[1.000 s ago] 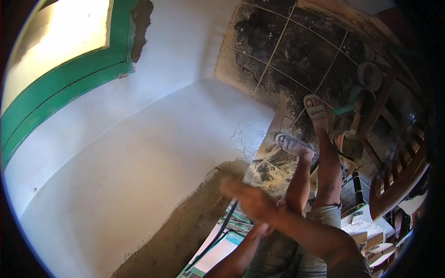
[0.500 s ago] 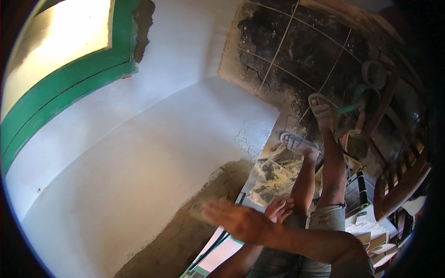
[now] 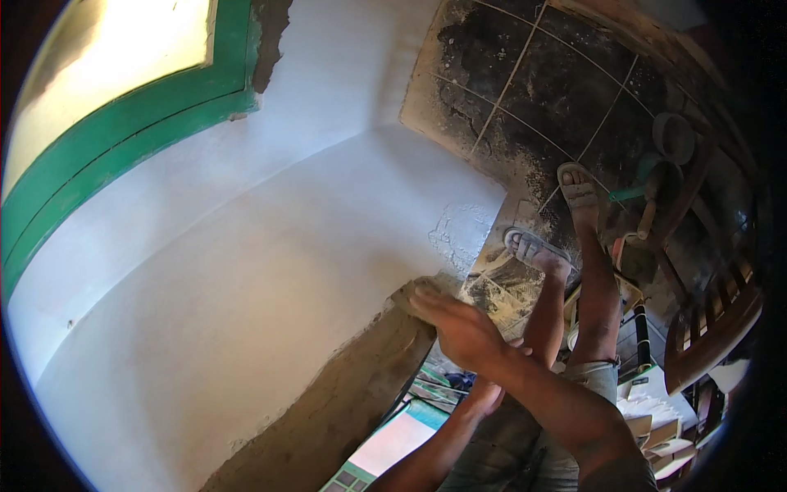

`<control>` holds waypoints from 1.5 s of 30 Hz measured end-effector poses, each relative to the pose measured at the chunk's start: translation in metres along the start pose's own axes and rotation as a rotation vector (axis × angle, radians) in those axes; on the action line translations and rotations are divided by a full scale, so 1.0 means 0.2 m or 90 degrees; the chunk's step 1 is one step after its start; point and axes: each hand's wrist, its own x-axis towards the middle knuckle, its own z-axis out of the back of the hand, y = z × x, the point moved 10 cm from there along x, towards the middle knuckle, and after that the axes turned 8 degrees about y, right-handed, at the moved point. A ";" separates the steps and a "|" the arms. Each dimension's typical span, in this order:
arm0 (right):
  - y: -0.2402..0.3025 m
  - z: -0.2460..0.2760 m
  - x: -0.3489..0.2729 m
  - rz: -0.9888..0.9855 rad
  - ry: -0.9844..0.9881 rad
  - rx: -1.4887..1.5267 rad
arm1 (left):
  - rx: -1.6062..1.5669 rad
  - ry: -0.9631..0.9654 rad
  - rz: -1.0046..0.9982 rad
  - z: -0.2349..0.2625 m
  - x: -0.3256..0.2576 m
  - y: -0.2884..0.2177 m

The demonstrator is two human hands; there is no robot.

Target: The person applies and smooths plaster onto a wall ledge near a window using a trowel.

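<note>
My right hand [image 3: 464, 328] reaches in from the lower right and lies against the edge of a bare grey-brown strip [image 3: 328, 410] on the pale wall [image 3: 246, 271]. Under its fingertips is a small grey-brown pad [image 3: 407, 297], similar in colour to the strip; its exact kind is hard to make out. The fingers are pressed together over it. Behind my right forearm is my left hand [image 3: 489, 395], close to my lap. That forearm covers most of it, and only a few fingertips show past the far side, so its grip is hidden.
A green window frame [image 3: 123, 135] bends along the upper left. Dark floor tiles [image 3: 541, 82] with pale dust spread beyond my sandalled feet. To the right are a wooden chair [image 3: 713, 328], a trowel [image 3: 652, 201] and a roll of tape [image 3: 674, 138]. A pink-and-green object [image 3: 393, 443] stands below the strip.
My right hand has moved up and right along the strip, taking the pad with it. My left hand, seen with curled fingers before, is now mostly behind the right forearm.
</note>
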 end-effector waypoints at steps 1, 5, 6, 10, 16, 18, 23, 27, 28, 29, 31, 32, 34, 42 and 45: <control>-0.01 -0.07 0.00 0.035 0.072 -0.013 | 0.036 0.000 -0.007 -0.01 -0.01 -0.01; 0.07 -0.15 -0.02 0.186 0.146 -0.018 | 0.100 -0.019 0.034 -0.02 0.02 -0.03; 0.07 -0.12 0.00 0.145 0.125 0.019 | 0.092 -0.014 0.020 -0.03 0.02 -0.05; 0.18 -0.01 0.08 0.044 0.053 -0.044 | 0.076 -0.013 0.050 -0.04 0.02 -0.05; 0.10 -0.03 0.04 0.003 0.119 0.052 | 0.077 -0.055 0.030 -0.01 0.02 -0.08; -0.01 -0.01 -0.02 -0.086 0.023 -0.010 | 0.082 -0.024 0.010 -0.03 0.02 -0.09; 0.24 -0.11 -0.07 0.157 0.151 0.046 | 0.100 -0.070 0.088 0.05 0.00 -0.01; 0.10 -0.02 -0.03 0.033 0.080 -0.025 | 0.083 0.004 0.007 0.03 0.02 -0.06; 0.08 -0.07 -0.01 0.024 0.143 -0.016 | 0.145 0.016 0.024 0.03 0.03 -0.06; 0.20 -0.06 -0.03 0.145 0.152 -0.016 | 0.157 -0.021 0.073 0.07 0.04 -0.04; 0.20 -0.06 -0.05 0.152 0.140 0.029 | 0.133 -0.073 0.101 0.11 0.03 -0.03; 0.22 -0.08 -0.08 0.180 0.148 0.002 | 0.096 -0.084 0.086 0.10 0.05 -0.04; -0.11 -0.02 -0.07 -0.110 0.042 0.054 | 0.055 -0.012 0.034 0.02 0.03 -0.07; 0.14 -0.03 -0.16 0.117 0.033 0.074 | 0.077 0.010 0.104 0.06 0.02 0.00; 0.03 -0.09 -0.18 0.044 0.052 0.004 | -0.068 0.068 0.079 0.08 0.03 0.01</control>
